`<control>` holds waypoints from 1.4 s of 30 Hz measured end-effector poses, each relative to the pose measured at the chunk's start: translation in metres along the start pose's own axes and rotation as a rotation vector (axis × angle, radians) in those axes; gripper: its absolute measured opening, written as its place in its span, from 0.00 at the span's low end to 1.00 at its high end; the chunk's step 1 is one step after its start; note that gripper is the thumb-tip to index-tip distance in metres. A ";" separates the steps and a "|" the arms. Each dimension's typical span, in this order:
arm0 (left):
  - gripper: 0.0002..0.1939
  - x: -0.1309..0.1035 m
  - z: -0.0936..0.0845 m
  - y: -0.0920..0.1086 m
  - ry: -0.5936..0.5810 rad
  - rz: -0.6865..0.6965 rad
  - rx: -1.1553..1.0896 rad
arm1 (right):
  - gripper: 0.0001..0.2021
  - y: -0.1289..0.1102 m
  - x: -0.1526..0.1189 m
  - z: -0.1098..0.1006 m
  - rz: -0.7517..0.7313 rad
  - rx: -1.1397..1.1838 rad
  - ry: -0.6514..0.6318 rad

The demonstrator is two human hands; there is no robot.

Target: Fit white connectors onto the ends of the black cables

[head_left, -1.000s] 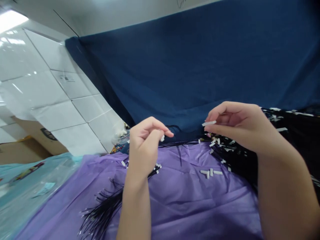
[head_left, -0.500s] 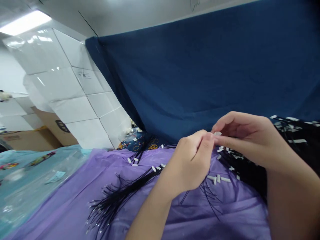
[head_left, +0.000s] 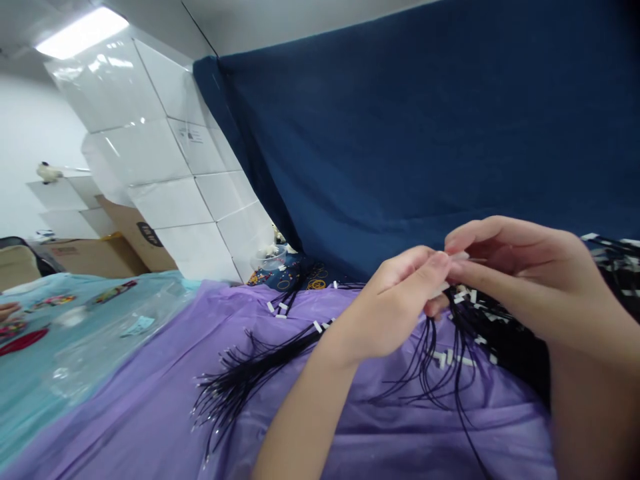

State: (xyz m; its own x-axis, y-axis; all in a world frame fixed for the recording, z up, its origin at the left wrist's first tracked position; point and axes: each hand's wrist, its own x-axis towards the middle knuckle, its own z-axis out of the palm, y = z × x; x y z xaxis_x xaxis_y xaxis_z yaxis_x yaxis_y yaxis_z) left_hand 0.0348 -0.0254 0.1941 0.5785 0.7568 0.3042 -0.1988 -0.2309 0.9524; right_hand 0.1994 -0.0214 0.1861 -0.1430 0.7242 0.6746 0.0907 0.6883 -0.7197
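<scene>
My left hand is closed, its thumb and fingers pinching black cords that hang below it in a loose bunch. A small white tag sits between the fingertips of both hands. My right hand is closed too, thumb and forefinger pinched at this tag. On the purple cloth to the left lies a bundle of black cords with white tags near its far end. More white tags lie on the cloth below my hands. The fingers partly hide how cords and tag join.
A pile of black tagged cords lies at the right. Behind hangs a blue cloth. White boxes stand at the back left, near a clear tub. Another person's hand shows at the far left, over the turquoise cloth.
The view has swung slightly left, so the scene sits further right. More black cords now hang below my hands, and more of the white tag shows between my fingertips.
</scene>
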 end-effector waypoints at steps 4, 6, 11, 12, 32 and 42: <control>0.07 0.008 0.001 -0.011 0.215 0.067 0.129 | 0.10 0.015 0.007 0.017 0.077 0.021 0.217; 0.08 0.013 0.000 -0.020 0.329 0.144 0.229 | 0.08 0.027 0.011 0.031 0.137 0.034 0.335; 0.10 0.020 0.003 -0.036 0.410 0.196 0.291 | 0.06 0.044 0.015 0.057 0.034 -0.140 0.622; 0.10 0.019 0.005 -0.037 0.406 0.187 0.324 | 0.06 0.045 0.016 0.058 0.002 -0.208 0.657; 0.30 -0.110 -0.317 -0.073 0.272 -0.896 1.769 | 0.14 0.028 0.016 0.018 0.035 -0.164 0.697; 0.20 -0.162 -0.287 -0.086 0.051 -0.765 1.945 | 0.18 0.032 0.019 0.006 -0.037 -0.265 0.766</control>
State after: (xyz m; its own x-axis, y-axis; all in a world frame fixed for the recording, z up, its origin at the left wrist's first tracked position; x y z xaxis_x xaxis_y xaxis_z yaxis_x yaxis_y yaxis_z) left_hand -0.2687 0.0474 0.0582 0.0986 0.9945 -0.0365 0.9301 -0.1051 -0.3519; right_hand 0.1940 0.0137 0.1751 0.5550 0.4626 0.6913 0.3433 0.6297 -0.6969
